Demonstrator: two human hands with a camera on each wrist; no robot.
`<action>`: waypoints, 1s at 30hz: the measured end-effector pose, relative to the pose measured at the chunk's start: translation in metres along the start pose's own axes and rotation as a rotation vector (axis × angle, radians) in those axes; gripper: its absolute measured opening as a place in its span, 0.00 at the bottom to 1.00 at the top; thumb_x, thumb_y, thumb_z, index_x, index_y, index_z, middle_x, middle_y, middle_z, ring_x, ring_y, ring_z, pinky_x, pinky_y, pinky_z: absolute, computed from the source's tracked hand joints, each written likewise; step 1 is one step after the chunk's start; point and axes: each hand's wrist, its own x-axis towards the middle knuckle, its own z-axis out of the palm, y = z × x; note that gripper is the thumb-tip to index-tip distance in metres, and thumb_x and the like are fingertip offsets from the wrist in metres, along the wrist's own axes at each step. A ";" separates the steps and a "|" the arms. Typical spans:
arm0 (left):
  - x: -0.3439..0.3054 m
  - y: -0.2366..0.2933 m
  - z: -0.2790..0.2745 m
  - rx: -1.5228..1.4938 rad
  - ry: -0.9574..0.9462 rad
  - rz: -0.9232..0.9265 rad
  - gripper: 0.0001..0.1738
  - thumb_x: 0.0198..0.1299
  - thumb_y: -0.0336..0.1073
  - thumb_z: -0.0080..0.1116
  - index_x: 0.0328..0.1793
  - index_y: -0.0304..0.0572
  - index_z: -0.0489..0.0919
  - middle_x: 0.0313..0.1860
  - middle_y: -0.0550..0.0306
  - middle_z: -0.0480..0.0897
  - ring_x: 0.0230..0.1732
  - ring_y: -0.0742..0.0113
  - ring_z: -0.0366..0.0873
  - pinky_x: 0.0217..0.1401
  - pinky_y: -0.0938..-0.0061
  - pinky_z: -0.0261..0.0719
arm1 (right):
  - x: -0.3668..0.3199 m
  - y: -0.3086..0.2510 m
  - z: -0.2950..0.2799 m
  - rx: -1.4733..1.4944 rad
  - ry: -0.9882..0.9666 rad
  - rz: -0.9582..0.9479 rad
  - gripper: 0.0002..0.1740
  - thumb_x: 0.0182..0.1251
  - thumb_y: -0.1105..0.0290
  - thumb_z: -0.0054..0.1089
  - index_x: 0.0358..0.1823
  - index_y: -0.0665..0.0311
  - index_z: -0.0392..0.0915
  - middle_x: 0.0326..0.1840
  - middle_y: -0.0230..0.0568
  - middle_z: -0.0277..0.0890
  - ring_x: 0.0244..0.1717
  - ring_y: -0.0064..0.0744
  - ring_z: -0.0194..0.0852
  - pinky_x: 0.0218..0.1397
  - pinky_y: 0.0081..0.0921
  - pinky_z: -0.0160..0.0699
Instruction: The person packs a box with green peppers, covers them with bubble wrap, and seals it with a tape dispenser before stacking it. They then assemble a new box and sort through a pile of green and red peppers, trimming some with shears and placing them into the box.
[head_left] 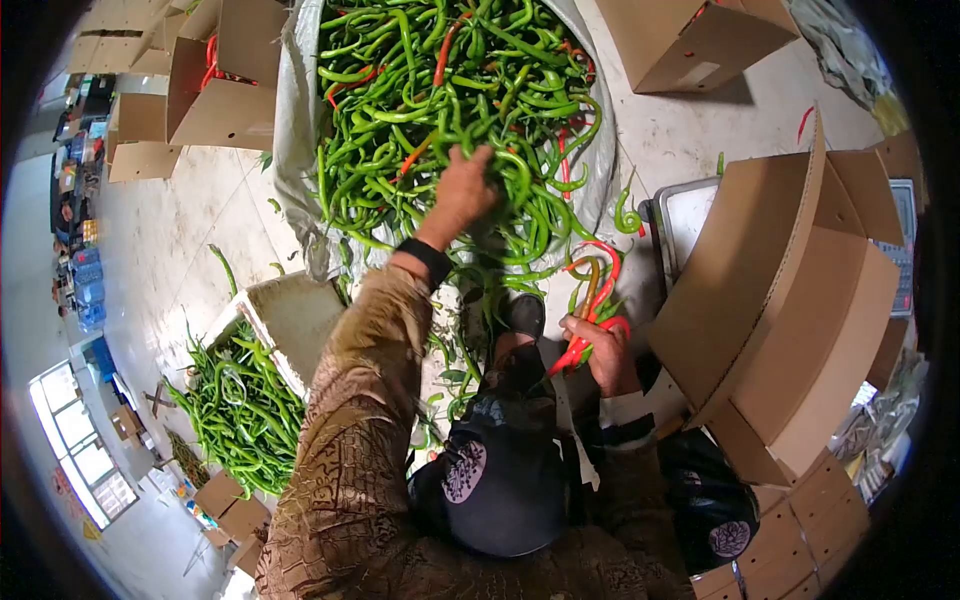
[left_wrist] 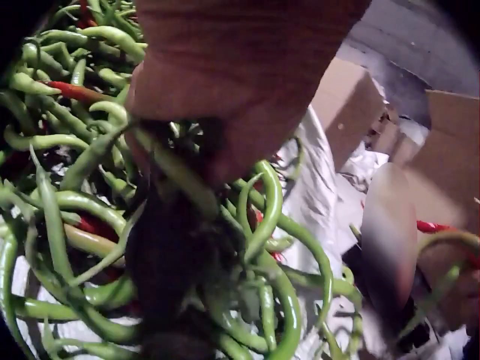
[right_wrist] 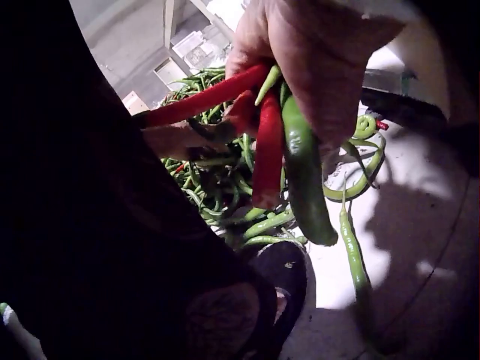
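Note:
Long green chili peppers [head_left: 400, 120], with some red ones among them, fill a large white sack [head_left: 298, 130]. My left hand [head_left: 465, 190] is down among them, fingers curled, gripping a green chili pepper [left_wrist: 180, 176]; shadow hides its fingertips in the left wrist view. Lower right in the head view, my right hand [head_left: 608, 358] holds a bunch of red and green chili peppers. From that fist a red chili pepper [right_wrist: 268, 154] and a thick green one [right_wrist: 306, 180] hang in the right wrist view, while another red pepper points sideways.
A white foam box [head_left: 295, 320] and another heap of green peppers [head_left: 245, 410] lie at left. Open cardboard boxes [head_left: 740, 260] stand to the right, with others at the upper left and upper right. Loose peppers lie on the floor near a shoe [head_left: 524, 316].

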 end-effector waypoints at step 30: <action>-0.128 0.099 0.056 -0.294 -0.257 0.292 0.49 0.47 0.21 0.59 0.79 0.48 0.55 0.53 0.34 0.80 0.51 0.36 0.79 0.53 0.53 0.80 | 0.005 0.009 -0.027 -0.028 0.096 -0.020 0.13 0.58 0.63 0.64 0.36 0.67 0.80 0.34 0.36 0.79 0.36 0.30 0.78 0.43 0.27 0.74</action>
